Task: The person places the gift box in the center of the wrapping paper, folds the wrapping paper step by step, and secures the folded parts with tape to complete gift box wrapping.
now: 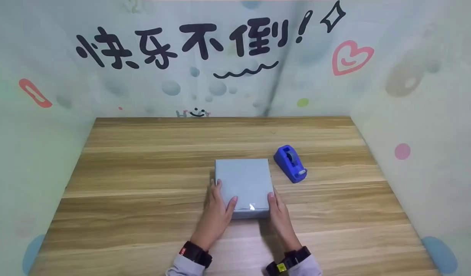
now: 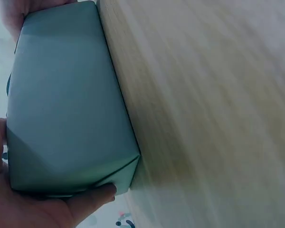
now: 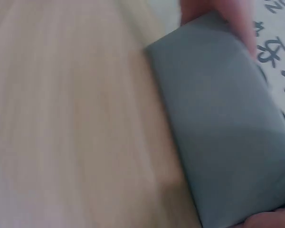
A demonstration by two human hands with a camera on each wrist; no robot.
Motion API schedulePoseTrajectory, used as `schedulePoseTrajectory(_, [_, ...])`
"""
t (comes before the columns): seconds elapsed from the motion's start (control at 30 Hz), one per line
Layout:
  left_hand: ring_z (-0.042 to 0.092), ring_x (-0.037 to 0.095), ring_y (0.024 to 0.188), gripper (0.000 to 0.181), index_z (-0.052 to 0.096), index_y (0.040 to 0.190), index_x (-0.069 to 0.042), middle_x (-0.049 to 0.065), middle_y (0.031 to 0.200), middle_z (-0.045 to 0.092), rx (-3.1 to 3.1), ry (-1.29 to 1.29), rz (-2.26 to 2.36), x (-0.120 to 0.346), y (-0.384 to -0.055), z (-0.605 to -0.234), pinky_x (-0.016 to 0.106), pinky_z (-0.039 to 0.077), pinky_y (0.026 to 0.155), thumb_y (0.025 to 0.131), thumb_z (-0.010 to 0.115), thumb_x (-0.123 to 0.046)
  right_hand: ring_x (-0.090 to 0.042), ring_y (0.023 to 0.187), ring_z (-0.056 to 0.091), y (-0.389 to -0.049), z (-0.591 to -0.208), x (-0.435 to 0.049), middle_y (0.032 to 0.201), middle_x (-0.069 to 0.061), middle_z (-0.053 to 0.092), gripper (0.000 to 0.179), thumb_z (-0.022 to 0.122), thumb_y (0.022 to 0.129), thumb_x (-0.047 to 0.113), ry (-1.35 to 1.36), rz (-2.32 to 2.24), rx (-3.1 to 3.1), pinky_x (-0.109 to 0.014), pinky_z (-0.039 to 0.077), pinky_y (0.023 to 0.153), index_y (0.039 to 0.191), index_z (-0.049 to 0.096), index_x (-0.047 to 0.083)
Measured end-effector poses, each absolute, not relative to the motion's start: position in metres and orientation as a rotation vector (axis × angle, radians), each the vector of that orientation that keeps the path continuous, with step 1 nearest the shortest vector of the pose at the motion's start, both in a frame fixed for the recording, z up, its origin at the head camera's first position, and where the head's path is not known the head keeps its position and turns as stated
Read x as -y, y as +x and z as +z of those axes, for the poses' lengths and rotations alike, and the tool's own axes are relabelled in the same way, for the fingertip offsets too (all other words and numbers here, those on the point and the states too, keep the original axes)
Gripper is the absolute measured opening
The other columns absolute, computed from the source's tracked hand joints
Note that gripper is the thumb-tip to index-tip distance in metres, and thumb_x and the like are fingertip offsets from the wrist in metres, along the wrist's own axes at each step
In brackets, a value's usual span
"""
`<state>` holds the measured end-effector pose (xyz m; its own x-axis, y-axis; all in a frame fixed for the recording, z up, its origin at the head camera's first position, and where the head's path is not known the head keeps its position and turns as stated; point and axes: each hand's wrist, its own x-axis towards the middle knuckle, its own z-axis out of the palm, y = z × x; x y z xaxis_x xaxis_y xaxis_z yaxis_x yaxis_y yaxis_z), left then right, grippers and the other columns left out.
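Observation:
A box wrapped in plain grey-blue paper (image 1: 243,182) sits at the middle of the wooden table, between both hands. My left hand (image 1: 214,218) grips its left side, thumb over the near top edge and fingers along the side wall. On the opposite side my right hand (image 1: 280,218) holds it, the thumb at the top edge. A shiny spot like clear tape (image 1: 252,206) shows near the front edge of the top. In the left wrist view, a slanting paper fold (image 2: 116,172) runs along the box end beside the left fingers.
A blue tape dispenser (image 1: 290,164) stands on the table just beyond the box's right side. The wooden table (image 1: 135,168) meets a printed backdrop (image 1: 227,88) at the back, with similar sheets along both sides.

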<state>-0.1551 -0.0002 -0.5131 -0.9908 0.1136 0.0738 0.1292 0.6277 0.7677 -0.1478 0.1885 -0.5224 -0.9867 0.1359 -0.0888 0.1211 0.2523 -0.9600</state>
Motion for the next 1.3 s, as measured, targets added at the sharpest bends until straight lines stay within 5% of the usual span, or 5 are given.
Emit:
schedulePoseTrajectory(0.47, [0.017, 0.034, 0.141, 0.072, 0.015, 0.146, -0.003, 0.026, 0.152, 0.011, 2.868, -0.210, -1.313, 0.012, -0.193, -0.514, 0.045, 0.022, 0.114, 0.096, 0.042, -0.046, -0.036, 0.141, 0.017, -0.182, -0.523, -0.180, 0.150, -0.025, 0.021, 0.060, 0.028, 0.101, 0.040, -0.303, 1.930, 2.509, -0.049, 0.013, 0.115, 0.145, 0.019, 0.000])
schedulePoseTrajectory(0.9, [0.023, 0.031, 0.140, 0.068, 0.019, 0.142, -0.003, 0.019, 0.152, 0.019, 2.810, -0.221, -1.366, 0.025, -0.245, -0.519, 0.043, 0.022, 0.114, 0.095, 0.045, -0.044, -0.039, 0.136, 0.027, -0.232, -0.528, -0.163, 0.144, -0.030, 0.030, 0.053, 0.029, 0.102, 0.031, -0.279, 1.865, 2.458, -0.048, 0.020, 0.114, 0.139, 0.024, -0.007])
schedulePoseTrajectory(1.3, [0.027, 0.030, 0.139, 0.084, 0.019, 0.143, -0.005, 0.019, 0.151, 0.025, 2.791, -0.190, -1.389, 0.015, -0.266, -0.522, 0.044, 0.028, 0.112, 0.086, 0.056, -0.054, -0.039, 0.133, 0.031, -0.252, -0.527, -0.171, 0.140, -0.032, 0.033, 0.051, 0.031, 0.102, 0.030, -0.302, 1.808, 2.457, -0.048, 0.025, 0.112, 0.134, 0.025, -0.009])
